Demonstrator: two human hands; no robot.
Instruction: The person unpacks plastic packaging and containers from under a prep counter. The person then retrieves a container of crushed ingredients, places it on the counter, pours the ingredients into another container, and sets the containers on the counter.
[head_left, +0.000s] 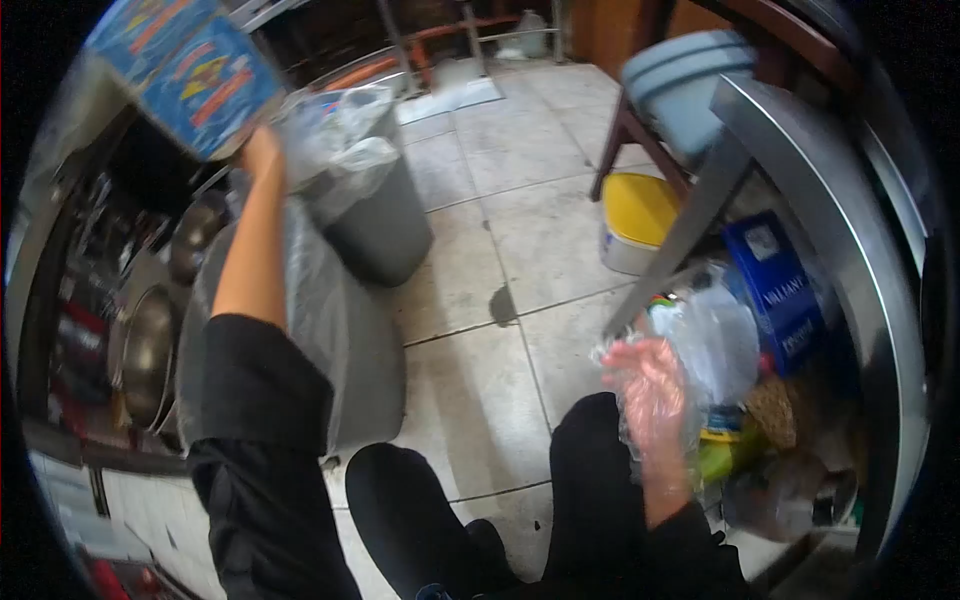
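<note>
My left hand (262, 155) is raised at the upper left, its fingers closed on the lower edge of a blue printed cardboard box (205, 88) with red and yellow markings. Below that arm stands a large grey bin (370, 370) lined with clear plastic. A second lined grey bin (385, 225) is just beyond it. Loosely curled and seemingly empty, my right hand (650, 390) wears a clear plastic disposable glove. It hovers beside a clear plastic bag (715, 340) among goods on the lower right.
Metal pans (150, 355) sit on shelving at left. On the right, a metal table leg (690, 225) stands before a blue box (775, 285). A yellow-lidded bucket (640, 210) and a pale blue tub (685, 85) are farther back. Tiled floor (480, 400) runs between.
</note>
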